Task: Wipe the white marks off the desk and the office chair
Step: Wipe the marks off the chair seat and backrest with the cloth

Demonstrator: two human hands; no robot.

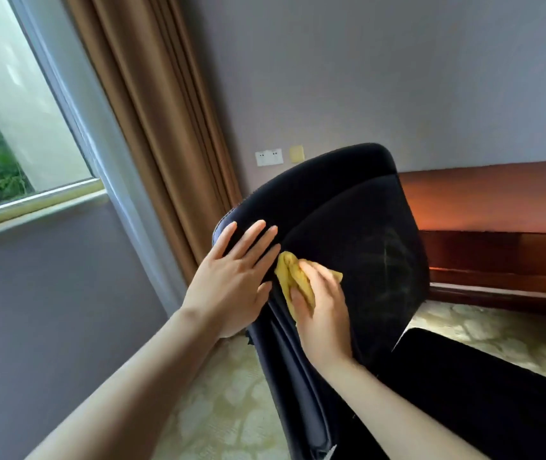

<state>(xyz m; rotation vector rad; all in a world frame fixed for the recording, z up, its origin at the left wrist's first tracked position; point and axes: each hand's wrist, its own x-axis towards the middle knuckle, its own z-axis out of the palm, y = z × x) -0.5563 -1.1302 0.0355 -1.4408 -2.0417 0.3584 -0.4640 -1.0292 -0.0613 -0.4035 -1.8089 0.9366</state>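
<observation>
A black office chair fills the middle of the view, its backrest [341,207] tilted and its seat [484,393] at the lower right. Faint whitish smears [394,260] show on the right part of the backrest. My left hand [235,277] lies flat with straight fingers on the backrest's left edge. My right hand [323,313] holds a crumpled yellow cloth [290,273] and presses it against the backrest just right of my left hand.
A reddish-brown wooden desk [497,200] runs along the wall behind the chair at the right. A brown curtain [152,127] hangs left of the chair, beside a window [9,127]. Wall sockets [269,157] sit above the chair. Pale patterned carpet [218,410] covers the floor.
</observation>
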